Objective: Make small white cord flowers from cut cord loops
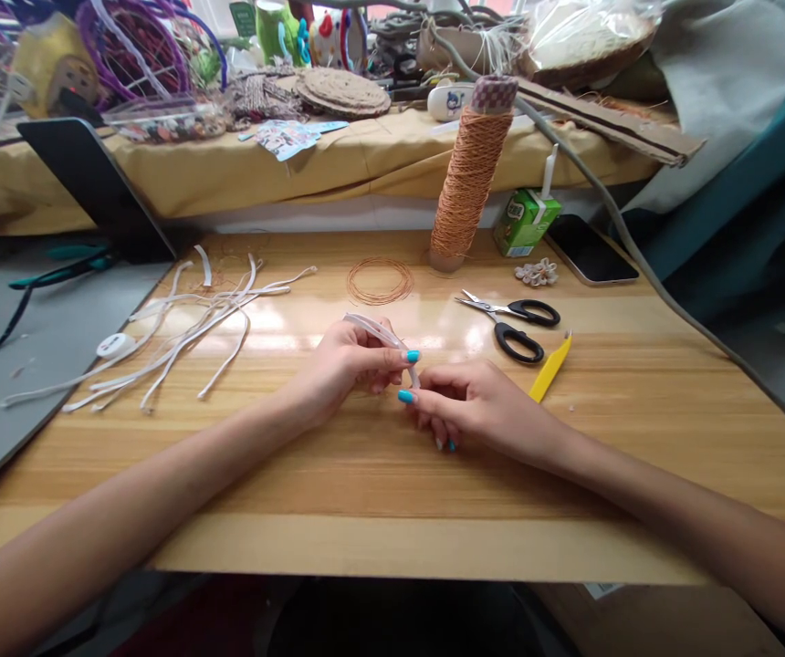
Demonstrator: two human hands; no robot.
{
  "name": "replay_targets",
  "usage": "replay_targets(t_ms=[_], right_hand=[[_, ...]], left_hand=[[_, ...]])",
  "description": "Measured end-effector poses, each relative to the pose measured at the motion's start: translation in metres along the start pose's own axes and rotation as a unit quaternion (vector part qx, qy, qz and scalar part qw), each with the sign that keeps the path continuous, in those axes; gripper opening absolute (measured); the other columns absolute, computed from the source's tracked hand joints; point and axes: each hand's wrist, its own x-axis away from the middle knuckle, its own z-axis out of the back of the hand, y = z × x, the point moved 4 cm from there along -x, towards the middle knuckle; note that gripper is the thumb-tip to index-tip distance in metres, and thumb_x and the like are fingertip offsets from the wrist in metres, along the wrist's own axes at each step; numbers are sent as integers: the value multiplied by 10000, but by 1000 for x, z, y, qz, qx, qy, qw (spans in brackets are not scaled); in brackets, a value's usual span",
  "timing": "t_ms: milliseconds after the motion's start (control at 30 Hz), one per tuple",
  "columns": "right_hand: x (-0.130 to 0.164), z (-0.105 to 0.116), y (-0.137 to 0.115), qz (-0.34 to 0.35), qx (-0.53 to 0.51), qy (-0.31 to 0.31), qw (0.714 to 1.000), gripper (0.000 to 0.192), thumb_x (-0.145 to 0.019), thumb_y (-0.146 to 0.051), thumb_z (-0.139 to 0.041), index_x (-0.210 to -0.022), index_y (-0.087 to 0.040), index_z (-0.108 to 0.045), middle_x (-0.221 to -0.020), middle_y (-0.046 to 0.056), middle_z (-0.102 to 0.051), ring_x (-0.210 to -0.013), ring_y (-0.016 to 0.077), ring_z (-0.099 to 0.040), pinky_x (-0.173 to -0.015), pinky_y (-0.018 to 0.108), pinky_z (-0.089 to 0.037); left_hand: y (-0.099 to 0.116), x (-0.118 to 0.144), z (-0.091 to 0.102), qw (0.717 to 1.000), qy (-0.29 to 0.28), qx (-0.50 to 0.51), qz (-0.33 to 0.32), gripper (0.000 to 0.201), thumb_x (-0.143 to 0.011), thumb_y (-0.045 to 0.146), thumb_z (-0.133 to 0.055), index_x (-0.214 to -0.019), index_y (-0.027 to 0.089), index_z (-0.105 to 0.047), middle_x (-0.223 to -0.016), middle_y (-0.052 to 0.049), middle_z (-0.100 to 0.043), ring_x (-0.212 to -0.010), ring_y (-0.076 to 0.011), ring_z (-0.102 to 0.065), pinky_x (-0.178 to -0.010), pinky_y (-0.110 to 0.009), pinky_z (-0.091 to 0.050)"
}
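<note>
While the wooden table spreads wide beneath us, we meet hands at its middle: our left hand and right hand both pinch a white strip between thumb and forefinger, behind which stand a cord spool, scissors and a yellow tool.

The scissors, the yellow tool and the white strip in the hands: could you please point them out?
scissors [517, 321], head view, on the pivot.
yellow tool [550, 368], head view, mid-blade.
white strip [373, 327], head view, on its upper loop.
</note>
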Motion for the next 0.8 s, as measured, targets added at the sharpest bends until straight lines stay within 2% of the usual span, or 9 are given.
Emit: replay_targets(t_ms=[100, 267, 567, 800], right_hand=[[-1, 0, 2, 4, 0, -3, 1000, 248, -814, -306, -436, -641, -143, -509, -540, -22, -518, -415, 50, -481, -406, 169, -402], [-2, 1, 3, 14, -2, -2, 1000, 221, -820, -290, -428, -661, -151, -493, -497, -41, -483, -405, 51, -474, -399, 163, -393], [0, 1, -1, 35, 46, 2, 998, 232, -827, -227, -393, -615, -158, -460, -511, -41, -466, -410, 48, -465, -405, 164, -371], [1, 1, -5, 72, 126, 3, 989, 246, -853, -244, -374, -643, -158, -469, -529, -36, -480, -423, 51, -443, -475, 192, -366]], left_hand=[[0, 0, 0, 1000, -3, 3, 1, 217, -608, 231, -679, -556, 114, -504, -455, 33, -511, -379, -32, -409, -371, -158, -284], [1, 0, 0, 1000, 3, -2, 4, 224, -592, 241, -682, -547, 113, -503, -446, 32, -500, -374, -34, -402, -360, -159, -276], [1, 0, -1, 1000, -21, 5, -9, 198, -607, 227, -674, -552, 104, -529, -449, 31, -490, -373, -30, -401, -345, -153, -269], [1, 0, -1, 1000, -11, 0, 0, 202, -599, 240, -679, -565, 108, -531, -453, 32, -488, -377, -37, -403, -344, -155, -275]])
